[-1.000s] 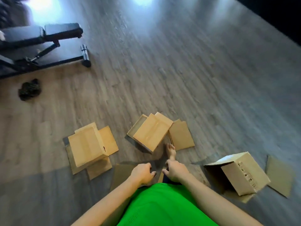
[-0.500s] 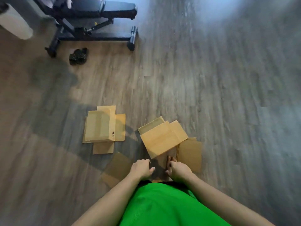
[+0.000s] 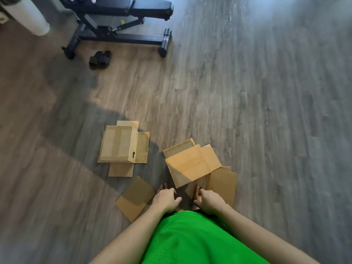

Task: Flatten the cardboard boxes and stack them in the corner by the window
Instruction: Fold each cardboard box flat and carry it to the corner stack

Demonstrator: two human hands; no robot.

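Two cardboard boxes stand upside down on the wood floor with their flaps spread flat. One box [image 3: 119, 144] is to the left and the other box [image 3: 187, 165] lies just ahead of my bare feet. A loose cardboard sheet [image 3: 135, 198] lies left of my feet, and another flat sheet [image 3: 222, 182] lies to the right. My left hand [image 3: 165, 200] and my right hand [image 3: 209, 201] hang in front of my green shirt, fingers loosely curled, holding nothing and touching no box.
A black weight bench [image 3: 122, 18] stands at the far left, with a pair of dark slippers [image 3: 100, 59] on the floor in front of it. A white cylinder [image 3: 28, 16] is at the top left corner. Bare floor stretches to the right.
The view has swung left: the bench and slippers moved toward the middle, and the box that lay on its side at the right has left the frame. Both hands stay low and empty.
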